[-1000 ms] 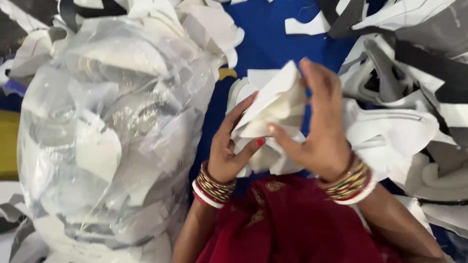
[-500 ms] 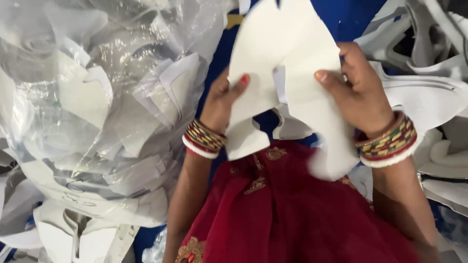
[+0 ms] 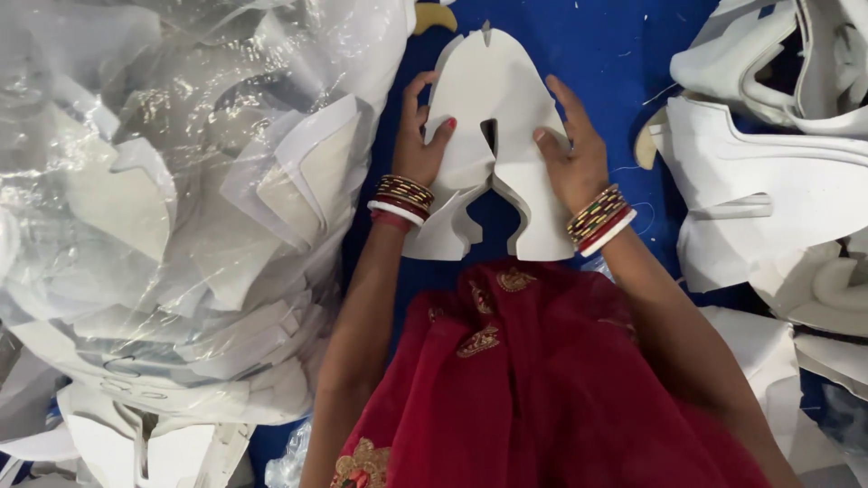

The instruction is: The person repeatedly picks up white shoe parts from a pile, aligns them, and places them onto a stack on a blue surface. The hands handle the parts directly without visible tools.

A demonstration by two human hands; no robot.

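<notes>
Holding: the left hand (image 3: 418, 149) and the right hand (image 3: 570, 154) are pressing a white cut-out piece (image 3: 493, 117) flat on the blue surface (image 3: 624, 54), one hand on each side of its middle slit.
Left grip: the fingers are lying spread along the piece's left edge, with the thumb pressing down on its face near the slit; nothing is being pinched.
Right grip: the fingers are lying spread along the right edge, the thumb bearing on the face beside the slit.
Piece: it is lying in the middle of the scene, its rounded tip pointing far, its two legs splaying toward the red cloth (image 3: 542, 380) at the near side.
Left of scene: a clear plastic bag (image 3: 172, 181) bulging with similar white pieces is sitting just beside the left forearm.
Right of scene: a loose heap of white pieces (image 3: 768, 172) is lying near the right wrist.
Risk: uneven thumb pressure could be spreading the slit and creasing or tearing the thin material at its far end.
Risk: the near legs are lying unheld, so a shift of the red cloth could be dragging them askew.
</notes>
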